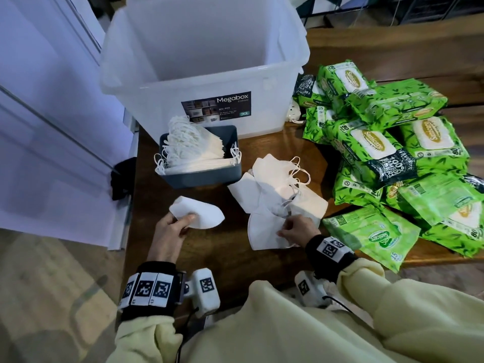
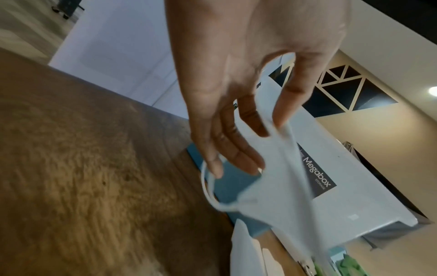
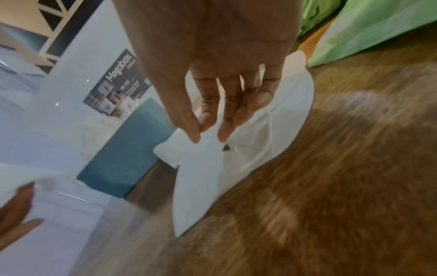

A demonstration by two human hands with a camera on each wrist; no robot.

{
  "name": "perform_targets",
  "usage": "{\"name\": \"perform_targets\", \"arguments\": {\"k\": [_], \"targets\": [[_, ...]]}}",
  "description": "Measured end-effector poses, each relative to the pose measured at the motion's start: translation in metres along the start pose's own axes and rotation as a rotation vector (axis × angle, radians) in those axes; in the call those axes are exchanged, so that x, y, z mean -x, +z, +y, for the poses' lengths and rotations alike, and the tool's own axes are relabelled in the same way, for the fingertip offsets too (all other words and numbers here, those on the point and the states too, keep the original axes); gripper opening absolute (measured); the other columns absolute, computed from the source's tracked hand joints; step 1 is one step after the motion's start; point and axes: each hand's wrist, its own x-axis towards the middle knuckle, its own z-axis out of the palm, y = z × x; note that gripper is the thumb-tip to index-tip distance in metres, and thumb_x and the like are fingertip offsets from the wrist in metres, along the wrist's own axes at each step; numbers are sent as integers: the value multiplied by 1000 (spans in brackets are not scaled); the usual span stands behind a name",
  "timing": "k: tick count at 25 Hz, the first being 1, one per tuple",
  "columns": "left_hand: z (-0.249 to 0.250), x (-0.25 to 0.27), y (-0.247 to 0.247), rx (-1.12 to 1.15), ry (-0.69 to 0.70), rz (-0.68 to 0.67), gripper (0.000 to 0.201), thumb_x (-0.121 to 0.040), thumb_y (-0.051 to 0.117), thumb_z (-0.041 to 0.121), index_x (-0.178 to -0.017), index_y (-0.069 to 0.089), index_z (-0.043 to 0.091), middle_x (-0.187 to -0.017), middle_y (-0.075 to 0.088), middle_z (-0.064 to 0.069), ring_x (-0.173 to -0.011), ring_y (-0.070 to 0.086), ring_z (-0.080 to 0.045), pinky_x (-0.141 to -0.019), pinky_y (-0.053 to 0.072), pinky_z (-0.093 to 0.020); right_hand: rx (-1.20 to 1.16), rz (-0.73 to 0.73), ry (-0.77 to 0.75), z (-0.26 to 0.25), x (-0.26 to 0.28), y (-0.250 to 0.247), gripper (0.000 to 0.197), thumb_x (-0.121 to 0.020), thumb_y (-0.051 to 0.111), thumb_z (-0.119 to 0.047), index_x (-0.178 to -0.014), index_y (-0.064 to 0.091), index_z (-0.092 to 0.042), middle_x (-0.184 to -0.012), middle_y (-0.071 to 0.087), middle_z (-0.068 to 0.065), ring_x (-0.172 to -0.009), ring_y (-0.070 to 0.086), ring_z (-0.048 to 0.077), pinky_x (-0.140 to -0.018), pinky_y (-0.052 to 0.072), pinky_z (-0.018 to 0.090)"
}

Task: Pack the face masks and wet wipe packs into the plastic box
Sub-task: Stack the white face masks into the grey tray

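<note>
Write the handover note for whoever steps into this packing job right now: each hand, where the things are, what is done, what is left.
Left hand holds one face mask above the table.
Right hand pinches a mask from the loose pile.
More masks stand in the small blue bin; wet wipe packs are heaped to the right.
Plastic box looks empty, so nothing seems packed; everything remains.

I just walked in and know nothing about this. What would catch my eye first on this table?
Probably the bright green wet wipe packs heaped on the right side of the wooden table, then the big translucent plastic box standing open at the back. Nearer, the left hand holds one white face mask while the right hand pinches another from a loose pile, beside a small blue bin stuffed with masks.
</note>
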Motion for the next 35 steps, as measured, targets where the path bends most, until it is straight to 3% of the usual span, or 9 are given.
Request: {"name": "perform_targets", "arguments": {"k": [5, 9, 13, 20, 24, 26, 29, 32, 35], "targets": [[-8, -6, 4, -16, 32, 56, 20, -92, 48, 3, -92, 64, 14, -90, 65, -3, -88, 59, -18, -78, 48, -33, -67, 53, 6, -6, 8, -1, 23, -83, 67, -33, -82, 50, -17, -78, 55, -3, -83, 53, 18, -54, 33, 19], [-14, -9, 7, -112, 68, 64, 13, -93, 54, 12, -88, 66, 12, -86, 68, -3, -81, 61, -18, -72, 49, -31, -20, 82, 19, -12, -2, 11, 37, -78, 70, -26, -103, 44, -15, -105, 62, 4, -103, 58, 24, -76, 45, 32], [-20, -15, 6, -139, -7, 22, 15, -95, 52, 15, -98, 64, 7, -90, 68, -8, -82, 62, -21, -82, 49, -37, 68, 111, -38, -10, -1, 7, 43, -83, 65, -20, -117, 39, -16, -113, 61, 8, -104, 57, 26, -72, 41, 30], [-19, -18, 14, -172, -84, -103, 24, -99, 43, 13, -115, 57, 2, -108, 63, -14, -95, 61, -25, -93, 46, -38, 310, 184, -70, -28, -19, 11, 53, -82, 65, -37, -126, 44, -16, -135, 39, 7, -122, 38, 23, -88, 45, 31], [-12, -21, 11, -168, -135, -161, 29, -99, 42, 16, -118, 56, 0, -111, 63, -16, -99, 60, -27, -84, 50, -34, 162, 166, -153, -30, -20, -4, 15, -83, 66, -27, -95, 58, -21, -118, 51, 4, -110, 43, 22, -81, 40, 27], [-9, -22, 8, -167, -144, -197, 28, -99, 41, 18, -116, 57, 2, -105, 66, -13, -91, 62, -23, -72, 55, -28, -20, 116, -286, -31, -3, -18, 15, -83, 68, -18, -84, 53, -24, -100, 56, 1, -97, 52, 21, -74, 40, 24], [-5, -20, 11, -154, -153, -290, 28, -99, 40, 19, -110, 61, 4, -94, 72, -8, -82, 68, -19, -67, 57, -26, -342, -122, -505, -47, 30, -43, 17, -81, 69, -8, -89, 58, -17, -86, 60, 8, -80, 56, 17, -71, 48, 30], [-7, -11, 25, -153, -157, -351, 28, -99, 38, 19, -102, 62, 6, -79, 74, -2, -70, 69, -12, -61, 56, -25, -424, -222, -508, -75, 38, -48, 17, -82, 68, -9, -99, 65, -7, -94, 67, 12, -85, 60, 16, -78, 50, 24], [-9, -8, 34, -54, -238, -332, 43, -99, 33, 40, -108, 62, 10, -99, 73, -10, -93, 68, -21, -84, 53, -36, -278, -36, -420, -97, 27, -40, 16, -83, 68, -18, -94, 66, -7, -88, 62, 1, -85, 55, 13, -68, 41, 16]]}}
